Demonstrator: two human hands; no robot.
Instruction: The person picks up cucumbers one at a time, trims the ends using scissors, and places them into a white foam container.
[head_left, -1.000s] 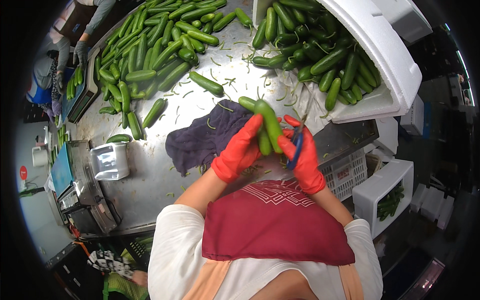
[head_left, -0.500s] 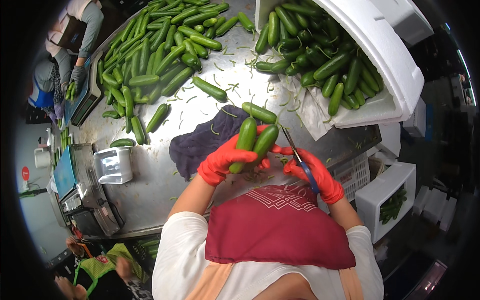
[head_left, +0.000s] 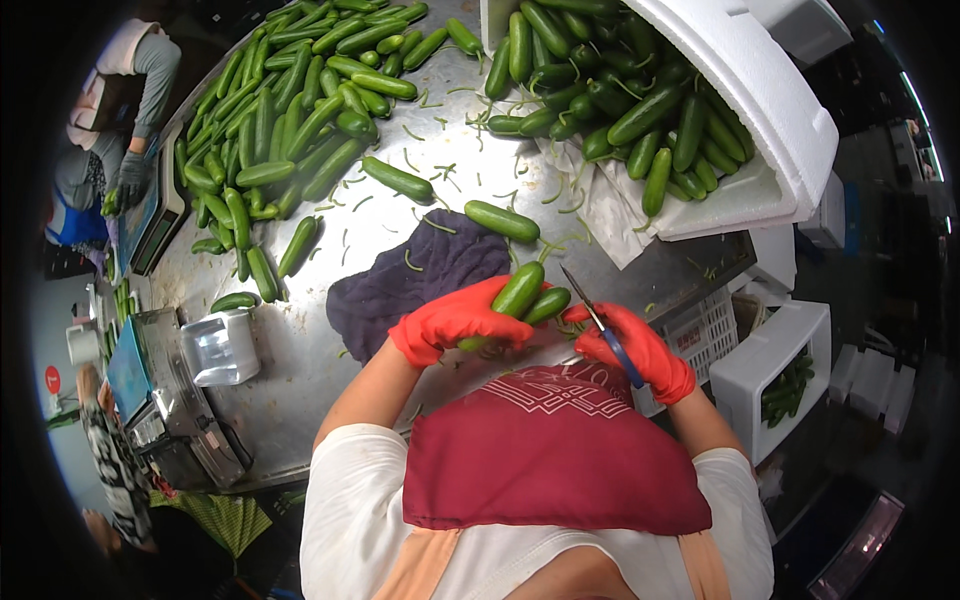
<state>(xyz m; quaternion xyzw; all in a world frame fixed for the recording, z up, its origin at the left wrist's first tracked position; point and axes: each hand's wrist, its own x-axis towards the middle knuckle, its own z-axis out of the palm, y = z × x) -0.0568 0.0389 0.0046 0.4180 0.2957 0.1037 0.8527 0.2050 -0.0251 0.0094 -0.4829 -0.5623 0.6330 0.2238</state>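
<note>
Your left hand (head_left: 455, 325), gloved in red, is wrapped firmly around at least two cucumbers (head_left: 520, 290), held over the tabletop (head_left: 290, 390) close to the middle of its near edge. Their stem ends point away from you, toward your right. Your right hand (head_left: 645, 352), gloved too, is closed on the blue handles of the scissors (head_left: 602, 322); the blades slant toward the far left, their tips just beside the held cucumbers. You cannot tell from here whether the blades are parted.

Beyond your left hand a dark cloth (head_left: 385, 285) lies crumpled, with a single cucumber (head_left: 502, 221) just past its far right end. Thin green stem bits (head_left: 440, 180) are scattered over the middle. The big cucumber heap (head_left: 300, 110) fills the far left part, running up to the scale (head_left: 168, 205) near the left edge. A tipped white foam box (head_left: 775, 130) of cucumbers takes up the right side and reaches close to the right near corner.

Your widest open room is the bare metal toward the left near corner, between the clear plastic container (head_left: 220, 348) and the cloth. On your right, a narrower strip runs along the near edge below the foam box.
</note>
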